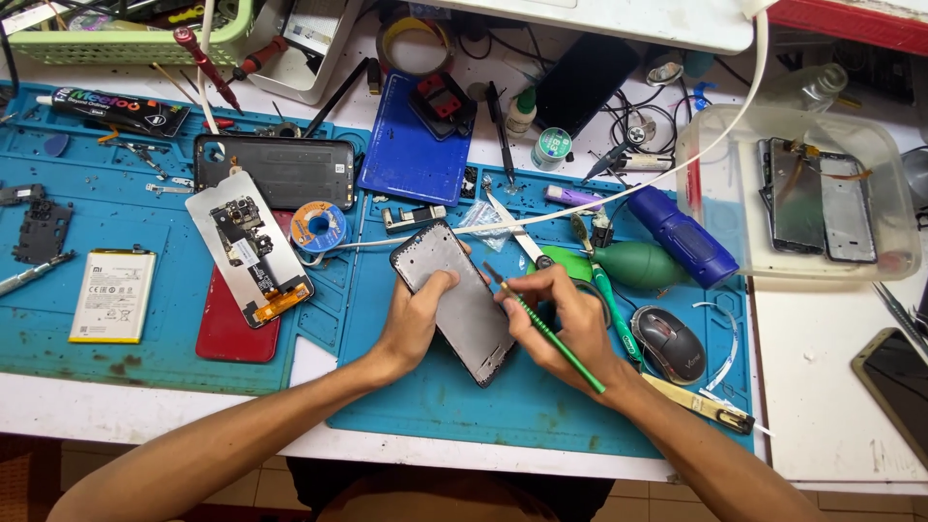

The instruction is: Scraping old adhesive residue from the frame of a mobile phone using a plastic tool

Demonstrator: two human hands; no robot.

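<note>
- The left hand [418,314] sits at the lower centre of the frame, fingers closed around the near-left edge of a grey phone frame [454,300], thumb pressed on its face.
- The phone frame lies tilted on the blue mat [522,406] — its long axis runs from upper left to lower right, the far corner pointing up toward the centre of the frame.
- The right hand [565,319] is just right of the phone frame, fingers pinched shut on a green tool [546,331]; the tool's shaft slants from lower right up to upper left, its tip at the frame's right long edge.
- So both hands meet at the phone frame, the left touching it, the right reaching it only through the tool.
- Right of the hands sit a computer mouse [669,344] and a green rubber blower [638,265].
- Further left — a white battery [113,295] and a red phone back [235,324].
- At the far right, a clear tub [715,135] holds more phone parts.
</note>
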